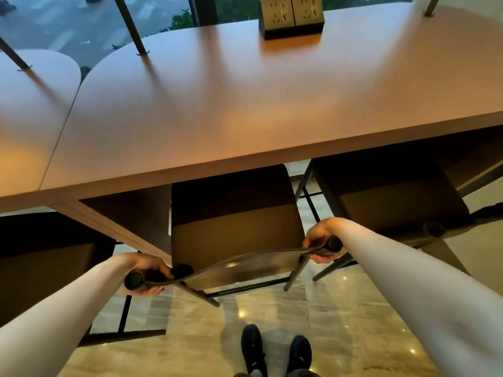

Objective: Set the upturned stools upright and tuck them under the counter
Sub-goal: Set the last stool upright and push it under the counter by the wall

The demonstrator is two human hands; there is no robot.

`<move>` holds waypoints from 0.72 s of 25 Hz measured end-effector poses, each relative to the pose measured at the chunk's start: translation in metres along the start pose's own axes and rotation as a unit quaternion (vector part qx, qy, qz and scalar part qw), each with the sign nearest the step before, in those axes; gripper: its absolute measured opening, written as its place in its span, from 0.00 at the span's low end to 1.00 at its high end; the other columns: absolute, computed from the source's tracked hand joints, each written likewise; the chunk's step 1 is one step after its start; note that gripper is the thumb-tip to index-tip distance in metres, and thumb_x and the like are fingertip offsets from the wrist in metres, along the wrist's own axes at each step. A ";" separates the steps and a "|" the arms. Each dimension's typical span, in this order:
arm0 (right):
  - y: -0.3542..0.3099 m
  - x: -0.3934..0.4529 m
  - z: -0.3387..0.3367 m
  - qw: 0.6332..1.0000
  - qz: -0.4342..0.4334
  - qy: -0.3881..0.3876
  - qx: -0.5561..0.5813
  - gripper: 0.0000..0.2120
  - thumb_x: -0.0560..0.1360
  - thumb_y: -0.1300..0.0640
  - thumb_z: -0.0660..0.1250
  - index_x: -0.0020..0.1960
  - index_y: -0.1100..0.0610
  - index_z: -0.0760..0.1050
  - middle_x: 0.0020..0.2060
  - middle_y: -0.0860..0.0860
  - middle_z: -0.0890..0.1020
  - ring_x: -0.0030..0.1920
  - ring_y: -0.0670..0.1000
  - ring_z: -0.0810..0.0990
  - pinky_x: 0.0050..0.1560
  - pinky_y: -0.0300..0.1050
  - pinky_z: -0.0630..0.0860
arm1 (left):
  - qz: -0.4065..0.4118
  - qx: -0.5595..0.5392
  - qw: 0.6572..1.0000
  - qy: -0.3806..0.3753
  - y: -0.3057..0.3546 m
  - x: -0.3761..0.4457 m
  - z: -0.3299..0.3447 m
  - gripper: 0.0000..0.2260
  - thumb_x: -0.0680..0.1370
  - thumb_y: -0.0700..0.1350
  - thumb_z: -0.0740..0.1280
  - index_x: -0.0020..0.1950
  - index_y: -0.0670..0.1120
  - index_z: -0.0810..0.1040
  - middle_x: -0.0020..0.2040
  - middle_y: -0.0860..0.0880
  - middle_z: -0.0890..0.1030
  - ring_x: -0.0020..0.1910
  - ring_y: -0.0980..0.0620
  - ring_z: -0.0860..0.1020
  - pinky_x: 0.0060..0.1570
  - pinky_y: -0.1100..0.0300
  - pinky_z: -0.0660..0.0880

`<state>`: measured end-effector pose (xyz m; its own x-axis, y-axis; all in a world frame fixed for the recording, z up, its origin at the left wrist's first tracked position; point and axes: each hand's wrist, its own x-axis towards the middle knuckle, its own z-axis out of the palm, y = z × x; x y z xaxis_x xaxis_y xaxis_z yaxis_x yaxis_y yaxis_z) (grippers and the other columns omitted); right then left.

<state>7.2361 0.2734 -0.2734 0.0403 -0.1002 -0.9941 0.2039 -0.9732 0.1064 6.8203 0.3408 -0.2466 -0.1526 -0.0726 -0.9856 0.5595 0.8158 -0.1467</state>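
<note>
A dark brown stool (234, 238) stands upright right in front of me, its seat partly under the front edge of the wooden counter (245, 104). My left hand (148, 276) grips the left end of its curved backrest, my right hand (321, 240) grips the right end. A second upright stool (394, 202) sits under the counter to the right. A third stool (46, 268) stands at the left, partly under the counter. Thin dark legs of upturned stools (130, 25) rise from the counter top at the far left and far right.
A black double power socket block (292, 17) sits at the counter's far edge by the window. A counter support panel (122, 221) comes down left of the held stool. My two feet (275, 349) stand on the glossy marble floor behind the stool.
</note>
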 end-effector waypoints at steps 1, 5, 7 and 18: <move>-0.003 0.004 -0.004 1.000 -0.002 0.000 0.000 0.08 0.77 0.62 0.68 0.52 0.67 0.75 0.37 0.57 0.77 0.29 0.52 0.79 0.27 0.44 0.81 | 0.006 0.004 1.000 -0.001 0.005 0.002 0.001 0.12 0.72 0.36 0.72 0.51 0.31 0.76 0.36 0.36 0.79 0.23 0.44 0.79 0.23 0.58 0.79; -0.013 0.016 -0.020 1.000 -0.011 -0.003 0.013 0.09 0.77 0.62 0.68 0.54 0.67 0.74 0.36 0.59 0.77 0.25 0.54 0.80 0.26 0.46 0.81 | 0.008 0.002 1.000 -0.018 0.023 0.007 0.005 0.11 0.72 0.36 0.70 0.52 0.33 0.74 0.37 0.38 0.77 0.23 0.44 0.79 0.23 0.58 0.79; -0.015 0.020 -0.022 1.000 -0.012 -0.001 0.018 0.09 0.77 0.62 0.68 0.53 0.67 0.74 0.38 0.59 0.77 0.26 0.55 0.80 0.26 0.46 0.81 | 0.013 -0.003 1.000 -0.020 0.026 0.009 0.003 0.12 0.72 0.36 0.70 0.53 0.33 0.74 0.37 0.38 0.77 0.23 0.44 0.79 0.23 0.58 0.79; -0.005 0.015 -0.014 0.999 -0.022 0.020 -0.023 0.13 0.78 0.58 0.67 0.57 0.66 0.74 0.44 0.62 0.81 0.32 0.58 0.84 0.31 0.48 0.83 | 0.033 0.072 0.996 0.039 0.019 0.004 0.014 0.19 0.77 0.39 0.69 0.66 0.34 0.72 0.45 0.35 0.80 0.35 0.42 0.83 0.33 0.54 0.82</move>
<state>7.2493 0.2801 -0.2885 0.0694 -0.0479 -0.9964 0.2510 -0.9659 0.0639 6.8421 0.3481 -0.2550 -0.1707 0.0281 -0.9849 0.6810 0.7258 -0.0973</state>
